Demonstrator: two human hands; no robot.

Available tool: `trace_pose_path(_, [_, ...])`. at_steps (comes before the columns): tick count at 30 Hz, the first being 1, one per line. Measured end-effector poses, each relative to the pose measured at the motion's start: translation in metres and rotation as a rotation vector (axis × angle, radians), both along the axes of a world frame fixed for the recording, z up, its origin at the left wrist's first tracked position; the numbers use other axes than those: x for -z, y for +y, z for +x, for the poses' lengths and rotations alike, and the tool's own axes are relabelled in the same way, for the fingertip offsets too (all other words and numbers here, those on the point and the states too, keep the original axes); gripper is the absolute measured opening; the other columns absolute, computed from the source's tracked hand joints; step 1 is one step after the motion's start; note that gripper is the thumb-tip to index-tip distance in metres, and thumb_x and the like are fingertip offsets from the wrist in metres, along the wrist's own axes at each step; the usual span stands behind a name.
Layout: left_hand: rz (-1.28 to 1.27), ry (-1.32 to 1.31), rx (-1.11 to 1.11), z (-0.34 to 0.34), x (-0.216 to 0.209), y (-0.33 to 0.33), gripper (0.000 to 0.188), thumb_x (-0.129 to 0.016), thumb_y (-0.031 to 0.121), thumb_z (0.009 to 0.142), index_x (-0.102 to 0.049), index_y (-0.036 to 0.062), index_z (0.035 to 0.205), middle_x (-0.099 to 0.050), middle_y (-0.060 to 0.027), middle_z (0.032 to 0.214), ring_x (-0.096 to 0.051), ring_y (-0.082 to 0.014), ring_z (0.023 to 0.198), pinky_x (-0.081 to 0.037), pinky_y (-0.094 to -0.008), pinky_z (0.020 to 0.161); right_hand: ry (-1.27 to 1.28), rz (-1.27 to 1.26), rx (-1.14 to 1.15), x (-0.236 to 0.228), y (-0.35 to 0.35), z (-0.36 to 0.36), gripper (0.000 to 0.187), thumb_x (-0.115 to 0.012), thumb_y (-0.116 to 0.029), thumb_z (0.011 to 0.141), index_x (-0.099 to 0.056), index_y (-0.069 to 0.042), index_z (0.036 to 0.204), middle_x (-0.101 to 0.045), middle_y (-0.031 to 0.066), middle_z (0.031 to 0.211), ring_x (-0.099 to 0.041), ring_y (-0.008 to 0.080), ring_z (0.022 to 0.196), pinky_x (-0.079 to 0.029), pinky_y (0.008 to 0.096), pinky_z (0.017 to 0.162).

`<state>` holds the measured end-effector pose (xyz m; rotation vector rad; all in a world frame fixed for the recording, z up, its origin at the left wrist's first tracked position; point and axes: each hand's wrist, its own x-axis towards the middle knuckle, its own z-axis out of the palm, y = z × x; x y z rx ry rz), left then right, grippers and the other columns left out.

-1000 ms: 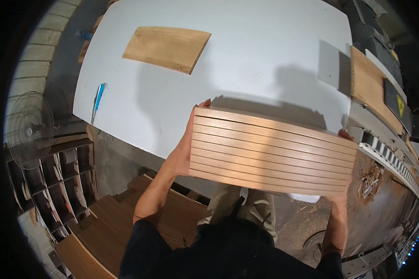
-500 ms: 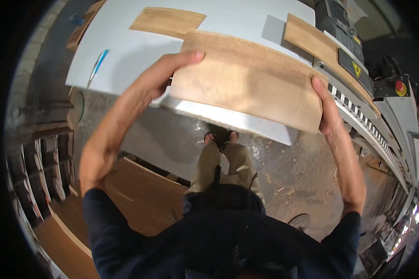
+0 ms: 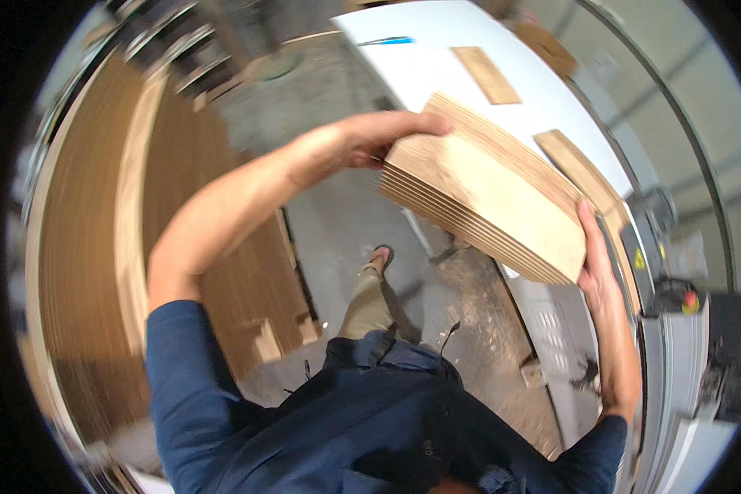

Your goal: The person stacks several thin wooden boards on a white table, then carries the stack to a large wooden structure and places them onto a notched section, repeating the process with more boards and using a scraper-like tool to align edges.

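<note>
Between my two hands I carry a stack of thin wooden boards (image 3: 502, 193), pale brown, its several layered edges showing along the near side. My left hand (image 3: 399, 136) grips the left end, thumb on top and fingers tucked under. At the right end my right hand (image 3: 594, 251) holds the stack, thumb along the upper edge, its fingers partly hidden behind the boards. The stack is tilted, clear of the white table (image 3: 436, 74) behind it.
A loose wooden board (image 3: 487, 76) and a blue-tipped tool (image 3: 391, 40) lie on the table. Another long board (image 3: 580, 169) rests near the machine with a red button (image 3: 690, 301). On my left are large stacks of brown wooden panels (image 3: 90, 247). Wood debris litters the floor.
My body has turned left, so the table now sits toward the right. The stack has been lifted off the table and its layered edges have come into sight.
</note>
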<state>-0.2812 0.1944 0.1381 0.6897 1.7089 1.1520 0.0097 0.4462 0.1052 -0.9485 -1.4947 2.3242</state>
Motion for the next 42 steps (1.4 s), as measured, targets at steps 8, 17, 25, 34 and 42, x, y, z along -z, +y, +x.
trace_pose_path(8, [0.201,-0.189,-0.431,0.207,0.084,-0.182,0.081,-0.074,0.057,0.079,-0.049,0.0128,0.143,-0.065,-0.0054,0.118,-0.059,-0.0152,0.102,-0.047,-0.0286,0.072,-0.113,0.025,-0.329,0.036,-0.079,0.089,0.083,-0.064,-0.059,0.088,-0.04,-0.003,0.144,-0.056,0.0167,0.134,-0.059,0.0278,0.12,-0.055,0.0397,0.094])
trace_pose_path(17, [0.106,-0.422,-0.884,0.456,0.125,-0.425,0.103,-0.07,0.059,0.08,-0.03,-0.0024,0.152,-0.04,-0.0229,0.15,-0.035,-0.0325,0.141,-0.029,-0.0433,0.115,-0.408,0.118,-0.906,0.064,-0.283,0.161,0.073,-0.059,-0.058,0.091,-0.049,-0.003,0.138,-0.063,0.0146,0.124,-0.065,0.0243,0.108,-0.053,0.0397,0.088])
trace_pose_path(25, [0.417,-0.532,-1.26,0.607,0.141,-0.676,0.088,-0.075,0.043,0.085,-0.035,-0.0039,0.148,-0.046,-0.0208,0.145,-0.046,-0.0295,0.133,-0.037,-0.0388,0.11,-0.4,0.062,-1.197,0.073,-0.568,0.175,0.067,-0.065,-0.046,0.093,-0.051,0.005,0.134,-0.062,0.0182,0.126,-0.063,0.0282,0.111,-0.05,0.041,0.093])
trace_pose_path(34, [0.486,-0.626,-1.752,0.747,0.142,-0.883,0.086,-0.078,0.036,0.082,-0.038,-0.008,0.144,-0.053,-0.0207,0.138,-0.052,-0.0295,0.127,-0.041,-0.0399,0.108,-0.465,-0.048,-1.7,0.095,-0.83,0.159,0.071,-0.075,-0.035,0.085,-0.05,0.008,0.136,-0.059,0.0151,0.131,-0.056,0.0236,0.118,-0.042,0.038,0.103])
trace_pose_path(42, [0.519,-0.557,-1.997,0.766,0.134,-1.051,0.073,-0.076,0.029,0.084,-0.045,-0.0115,0.136,-0.06,-0.0224,0.127,-0.062,-0.0312,0.113,-0.051,-0.0426,0.095,-0.221,-0.022,-1.922,0.077,-1.054,0.139,0.067,-0.072,-0.03,0.088,-0.049,0.011,0.135,-0.058,0.017,0.133,-0.053,0.0224,0.123,-0.037,0.0345,0.108])
